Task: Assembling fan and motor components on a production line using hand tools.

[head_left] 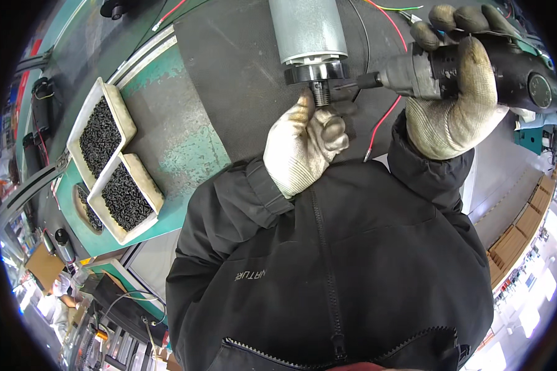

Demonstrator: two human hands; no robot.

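A silver cylindrical motor (309, 31) lies on the dark mat in front of me, its black flange (315, 73) and ridged metal shaft (321, 93) toward my body. My left hand (300, 151), in a grey-white work glove, is closed at the shaft's end, thumb on its left side and fingers curled below; whether a small part sits in those fingers is hidden. My right hand (452, 123), gloved too, grips a black and grey power screwdriver (418, 71). Its tip (346, 86) points left at the shaft, just below the flange; contact is hard to judge.
Two white trays (125, 111) of small black parts (127, 198) stand on the green bench to the left, beside a round container (83, 207) of similar parts. A red wire (387, 117) runs behind the screwdriver. Cardboard boxes (526, 219) line the far right.
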